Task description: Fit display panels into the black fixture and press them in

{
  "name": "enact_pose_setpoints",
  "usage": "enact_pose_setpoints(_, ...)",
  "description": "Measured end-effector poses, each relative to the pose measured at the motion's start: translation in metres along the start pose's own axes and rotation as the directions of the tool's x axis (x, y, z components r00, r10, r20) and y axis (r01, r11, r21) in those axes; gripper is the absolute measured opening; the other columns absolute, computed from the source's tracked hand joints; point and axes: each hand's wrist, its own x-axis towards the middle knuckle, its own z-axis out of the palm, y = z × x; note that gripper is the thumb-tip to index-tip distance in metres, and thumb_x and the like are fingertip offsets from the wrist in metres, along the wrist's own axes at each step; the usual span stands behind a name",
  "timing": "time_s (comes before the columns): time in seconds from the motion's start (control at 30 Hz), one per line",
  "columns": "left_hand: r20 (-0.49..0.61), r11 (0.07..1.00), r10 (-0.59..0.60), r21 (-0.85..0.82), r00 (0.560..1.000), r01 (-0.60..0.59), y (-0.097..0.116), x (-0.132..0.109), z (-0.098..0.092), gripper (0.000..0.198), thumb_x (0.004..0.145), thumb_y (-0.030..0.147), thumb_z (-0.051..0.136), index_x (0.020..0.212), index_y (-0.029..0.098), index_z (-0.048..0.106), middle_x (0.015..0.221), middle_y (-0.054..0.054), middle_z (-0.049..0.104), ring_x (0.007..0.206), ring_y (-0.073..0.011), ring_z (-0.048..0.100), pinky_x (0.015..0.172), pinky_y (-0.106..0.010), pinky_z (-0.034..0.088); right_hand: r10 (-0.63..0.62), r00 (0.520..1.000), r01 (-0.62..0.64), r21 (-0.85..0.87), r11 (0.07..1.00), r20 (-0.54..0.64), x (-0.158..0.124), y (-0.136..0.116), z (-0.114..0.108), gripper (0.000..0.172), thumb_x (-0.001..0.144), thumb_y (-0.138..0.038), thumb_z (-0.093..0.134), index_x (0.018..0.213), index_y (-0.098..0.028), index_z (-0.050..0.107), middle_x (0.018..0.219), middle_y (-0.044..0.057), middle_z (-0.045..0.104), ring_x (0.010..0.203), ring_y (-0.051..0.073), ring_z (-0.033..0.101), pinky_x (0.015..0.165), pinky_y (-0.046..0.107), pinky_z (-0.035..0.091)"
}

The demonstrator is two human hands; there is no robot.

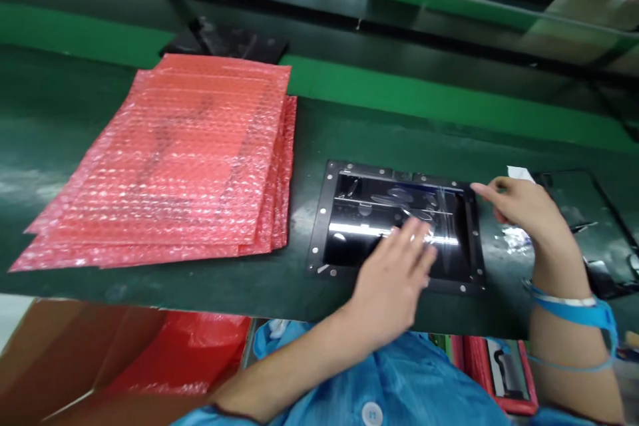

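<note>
Two hands at one dark panel

One framed dark panel (344,219) lies flat on the green worktop (379,136), a black border around its glossy face. The person's left hand (394,273) rests on that face, fingers spread and grasping nothing. The right hand (519,203) is at the panel's far right corner, its fingertips at the edge; whether they pinch anything, one cannot tell.

Left of the panel lies one stack of red bubble-wrap sheets (190,160), at least three layers, the exact number unclear. One black flat object (249,45) lies beyond that stack, farther back than the panel. Right of the panel are one white scrap (519,173) and one black open frame (612,210). One blue wristband (569,311) circles the right wrist.
</note>
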Motion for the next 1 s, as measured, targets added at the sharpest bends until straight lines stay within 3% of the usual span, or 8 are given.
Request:
enact_pose_setpoints(0.07,0.118,0.985,0.101,-0.151,0.988,-0.083,0.015,0.015,0.019,0.045,0.096,0.021,0.049,0.142,0.017,0.053,0.159,-0.012,0.038,0.151,-0.0280,0.023,0.125,-0.049,0.023,-0.019,0.999,0.018,0.017,1.000,0.050,0.012,0.001,0.003,0.045,0.089,-0.062,0.053,0.066,-0.023,0.052,0.045,0.000,0.052,0.053,0.018,0.052,0.059,0.031,0.034)
enact_pose_setpoints(0.23,0.226,0.936,0.025,-0.346,0.974,0.056,0.023,0.033,0.039,0.052,0.094,0.021,0.049,0.146,0.025,0.051,0.157,-0.005,0.040,0.150,-0.0293,0.025,0.128,-0.046,0.017,-0.038,0.999,0.039,-0.085,0.996,0.013,0.030,-0.006,0.014,0.054,0.076,-0.071,0.067,0.060,-0.023,0.049,0.052,0.001,0.053,0.060,0.019,0.053,0.058,0.030,0.031)
enact_pose_setpoints(0.37,0.285,0.982,0.056,-0.190,0.957,-0.001,0.022,0.036,0.036,0.048,0.098,0.027,0.043,0.143,0.014,0.053,0.158,-0.013,0.037,0.151,-0.0318,0.021,0.125,-0.052,0.021,-0.064,0.997,0.060,-0.102,0.993,-0.039,0.033,-0.008,0.019,0.053,0.076,-0.072,0.067,0.062,-0.022,0.052,0.067,0.005,0.062,0.070,0.022,0.059,0.058,0.030,0.032)
enact_pose_setpoints(0.5,0.331,0.990,0.136,-0.012,0.934,-0.140,0.004,0.043,0.019,0.044,0.100,0.032,0.044,0.139,0.017,0.057,0.153,-0.013,0.047,0.147,-0.0297,0.036,0.120,-0.053,0.032,-0.086,0.993,0.084,-0.034,0.996,-0.086,0.027,-0.008,0.022,0.049,0.079,-0.066,0.068,0.064,-0.022,0.052,0.079,0.009,0.067,0.081,0.026,0.063,0.060,0.031,0.032)
enact_pose_setpoints(0.63,0.086,0.978,-0.088,0.196,0.992,0.070,-0.029,0.059,-0.007,0.048,0.097,0.037,0.050,0.141,0.017,0.055,0.152,-0.018,0.048,0.142,-0.0361,0.042,0.116,-0.061,0.030,-0.110,0.981,0.123,0.070,0.990,-0.161,0.021,-0.004,0.027,0.046,0.091,-0.061,0.054,0.065,-0.022,0.052,0.079,0.008,0.068,0.082,0.026,0.064,0.060,0.031,0.032)
enact_pose_setpoints(0.7,-0.042,0.945,-0.184,0.269,0.982,0.189,-0.041,0.067,-0.016,0.052,0.097,0.039,0.048,0.142,0.013,0.053,0.146,-0.022,0.053,0.140,-0.0402,0.042,0.116,-0.066,0.025,-0.121,0.975,0.149,0.141,0.979,-0.185,0.020,-0.001,0.028,0.043,0.094,-0.055,0.051,0.065,-0.023,0.052,0.077,0.007,0.067,0.082,0.025,0.063,0.061,0.031,0.031)
enact_pose_setpoints(0.9,-0.130,0.925,-0.162,0.325,0.978,0.196,-0.050,0.078,-0.019,0.060,0.094,0.043,0.050,0.142,0.006,0.049,0.126,-0.023,0.062,0.121,-0.0404,0.052,0.107,-0.061,0.036,-0.174,0.969,0.236,0.438,0.868,-0.177,0.019,-0.002,0.028,0.023,0.085,-0.043,0.063,0.074,-0.024,0.055,0.060,0.000,0.059,0.071,0.021,0.059,0.062,0.029,0.033)
enact_pose_setpoints(1.0,-0.258,0.940,-0.090,0.297,0.962,0.168,-0.049,0.076,-0.022,0.053,0.096,0.041,0.048,0.139,0.011,0.050,0.124,-0.020,0.062,0.118,-0.0369,0.052,0.104,-0.057,0.038,-0.298,0.948,0.302,0.620,0.724,-0.113,0.017,-0.006,0.031,0.041,0.082,-0.062,0.058,0.072,-0.022,0.056,0.054,-0.002,0.053,0.058,0.018,0.053,0.059,0.028,0.035)
